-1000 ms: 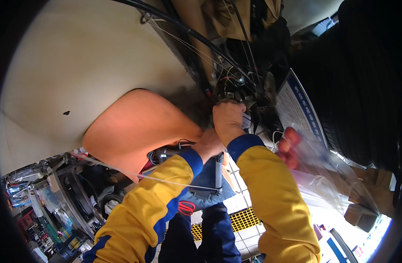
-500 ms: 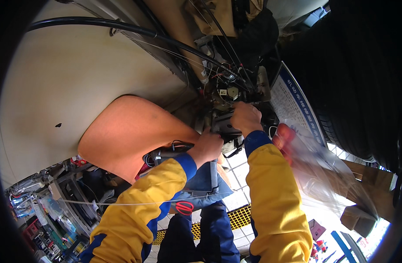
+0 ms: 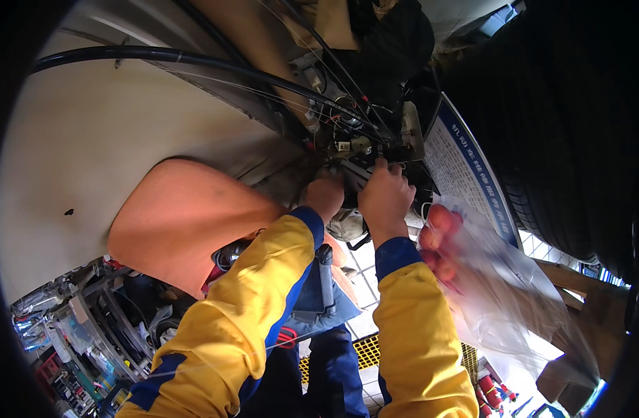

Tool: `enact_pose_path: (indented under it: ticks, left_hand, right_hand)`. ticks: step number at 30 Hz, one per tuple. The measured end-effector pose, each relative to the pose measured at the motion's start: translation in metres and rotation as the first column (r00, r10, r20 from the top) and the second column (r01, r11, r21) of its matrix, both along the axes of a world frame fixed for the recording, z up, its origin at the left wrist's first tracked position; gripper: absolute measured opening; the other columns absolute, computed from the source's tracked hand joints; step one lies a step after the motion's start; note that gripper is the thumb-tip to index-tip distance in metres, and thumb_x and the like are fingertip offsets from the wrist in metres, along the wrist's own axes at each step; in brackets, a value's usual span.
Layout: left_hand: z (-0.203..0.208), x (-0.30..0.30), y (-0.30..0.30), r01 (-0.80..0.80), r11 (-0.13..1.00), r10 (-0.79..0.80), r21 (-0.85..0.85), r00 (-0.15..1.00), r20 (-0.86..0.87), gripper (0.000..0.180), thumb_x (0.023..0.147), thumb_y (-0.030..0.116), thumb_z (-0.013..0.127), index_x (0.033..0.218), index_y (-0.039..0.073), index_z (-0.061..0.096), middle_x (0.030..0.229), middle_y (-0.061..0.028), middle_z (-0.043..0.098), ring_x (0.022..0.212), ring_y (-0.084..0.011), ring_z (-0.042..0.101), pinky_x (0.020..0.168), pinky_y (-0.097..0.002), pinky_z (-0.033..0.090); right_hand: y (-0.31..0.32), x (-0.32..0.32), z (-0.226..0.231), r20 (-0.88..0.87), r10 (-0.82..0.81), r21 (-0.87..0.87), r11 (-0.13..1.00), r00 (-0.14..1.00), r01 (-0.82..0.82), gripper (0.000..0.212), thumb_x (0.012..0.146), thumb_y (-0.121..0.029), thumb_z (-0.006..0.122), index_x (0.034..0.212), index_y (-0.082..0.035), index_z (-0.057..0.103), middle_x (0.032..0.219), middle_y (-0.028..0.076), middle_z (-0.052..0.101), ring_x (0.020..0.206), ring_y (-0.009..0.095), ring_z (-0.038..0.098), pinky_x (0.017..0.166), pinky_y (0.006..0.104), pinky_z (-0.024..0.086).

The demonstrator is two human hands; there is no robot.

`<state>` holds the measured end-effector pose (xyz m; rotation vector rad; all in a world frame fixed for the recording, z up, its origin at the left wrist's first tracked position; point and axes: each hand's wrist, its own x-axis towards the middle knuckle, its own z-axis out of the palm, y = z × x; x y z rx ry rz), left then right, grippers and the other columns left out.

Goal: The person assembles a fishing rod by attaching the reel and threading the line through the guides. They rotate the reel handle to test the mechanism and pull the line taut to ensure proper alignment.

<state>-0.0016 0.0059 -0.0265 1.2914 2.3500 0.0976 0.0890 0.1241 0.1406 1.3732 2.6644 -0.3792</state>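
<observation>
Both of my hands are at a cluster of dark mechanical parts with thin wires in the upper middle. My left hand is closed beside a dark grey casing; its fingertips are hidden. My right hand reaches in from the other side with bent fingers over the same dark parts, and what it grips is hidden. Black cables run from the upper left into the wiring. Left of my left hand stands a smooth orange panel.
To the right hang a clear plastic bag with red round things, a printed board and a large dark tyre. Red-handled scissors lie below my left arm. Tools and packets crowd the lower left.
My left hand has moved up and forward to the dark parts, covering much of the grey tray with its arm. The right hand has shifted slightly down and left. The view has shifted a little.
</observation>
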Motion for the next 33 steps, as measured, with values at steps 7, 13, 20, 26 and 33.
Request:
enact_pose_path:
  ticks: [7,13,20,26,33]
  left_hand:
    - [-0.037,-0.018,0.033,0.467,0.884,-0.461,0.012,0.875,-0.147,0.035,0.097,0.021,0.058,0.125,0.01,0.075,0.126,-0.0206,0.071,0.099,-0.0397,0.074,0.091,-0.0531,0.057]
    - [-0.047,-0.032,0.06,0.237,0.968,-0.211,-0.079,0.946,0.248,0.034,0.097,0.019,0.059,0.125,0.006,0.072,0.119,-0.0226,0.075,0.11,-0.0421,0.073,0.094,-0.0514,0.058]
    - [-0.034,-0.024,0.054,-0.405,0.914,0.402,0.03,0.912,0.076,0.043,0.098,0.018,0.056,0.135,-0.004,0.054,0.111,-0.0305,0.074,0.099,-0.044,0.075,0.084,-0.0528,0.061]
    - [-0.037,-0.03,0.042,-0.216,0.975,0.212,0.047,0.974,0.084,0.028,0.094,0.019,0.059,0.116,0.007,0.072,0.114,-0.0252,0.074,0.104,-0.0443,0.073,0.088,-0.0541,0.059]
    - [0.029,-0.045,0.029,-0.076,0.983,0.058,0.164,0.992,0.113,0.026,0.089,0.026,0.064,0.103,0.008,0.077,0.111,-0.0228,0.075,0.103,-0.0437,0.072,0.088,-0.0559,0.058]
  right_hand:
    - [-0.003,0.0,-0.019,0.107,0.089,0.062,0.993,0.99,-0.096,0.048,0.075,-0.019,0.085,0.119,-0.009,0.068,0.117,0.016,0.069,0.108,0.036,0.071,0.089,0.049,0.057]
    - [-0.009,0.001,-0.03,0.067,0.079,0.146,0.985,0.995,-0.088,0.022,0.087,-0.018,0.071,0.106,-0.006,0.071,0.103,0.014,0.07,0.097,0.034,0.071,0.078,0.0445,0.057]
    - [-0.016,-0.001,-0.035,0.082,0.113,0.092,0.988,0.99,-0.12,0.024,0.086,-0.018,0.073,0.107,-0.006,0.072,0.104,0.017,0.07,0.097,0.035,0.071,0.079,0.0446,0.06]
    - [-0.033,0.015,-0.036,0.073,0.201,-0.016,0.98,0.977,-0.201,0.039,0.083,-0.023,0.081,0.118,-0.01,0.069,0.115,0.017,0.067,0.104,0.039,0.068,0.104,0.0553,0.048]
    - [-0.046,0.03,-0.012,-0.16,-0.05,-0.363,0.932,0.986,-0.012,0.063,0.082,-0.018,0.085,0.133,-0.006,0.05,0.121,0.02,0.063,0.112,0.044,0.068,0.09,0.0535,0.057]
